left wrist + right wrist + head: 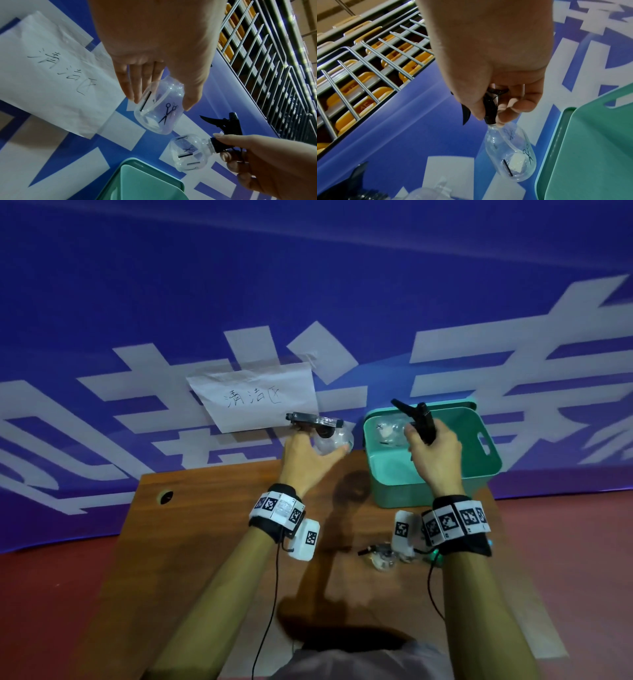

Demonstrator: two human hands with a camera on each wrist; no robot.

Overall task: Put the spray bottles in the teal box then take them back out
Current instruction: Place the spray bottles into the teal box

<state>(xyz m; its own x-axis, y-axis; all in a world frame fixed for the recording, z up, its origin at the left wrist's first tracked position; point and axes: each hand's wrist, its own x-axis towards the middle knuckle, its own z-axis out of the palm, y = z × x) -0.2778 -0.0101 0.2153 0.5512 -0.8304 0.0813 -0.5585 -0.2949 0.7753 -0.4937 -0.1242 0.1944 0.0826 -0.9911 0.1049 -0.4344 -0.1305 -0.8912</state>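
Left hand (305, 460): raised above the far edge of the tabletop (212, 542), to the left of the teal box (486, 460). Fingers and thumb are wrapped around the clear body of the left spray bottle (157, 112). The left wrist view shows the fingers (130, 82) on one side of the body and the thumb on the other. The bottle lies roughly level, with its black trigger head (308, 419) above the knuckles. A scissors print marks the clear body.

Right hand (435, 453): raised over the open teal box. Its fingers are clamped on the black trigger head and neck of the right spray bottle (511, 152). The clear body hangs below the fingers, over the box interior near its far left corner in the head view. Whether the bottle touches the box cannot be told. This bottle carries the same scissors print.

Teal box: stands on the far right part of the tabletop, with a slot handle in its right wall.

Surroundings: a third clear spray bottle (380, 556) rests on the tabletop near the right wrist. A white paper sign (253, 398) with handwritten characters is fixed to the blue and white banner (308, 285) behind the tabletop. Both wrists wear bands with black-and-white markers.
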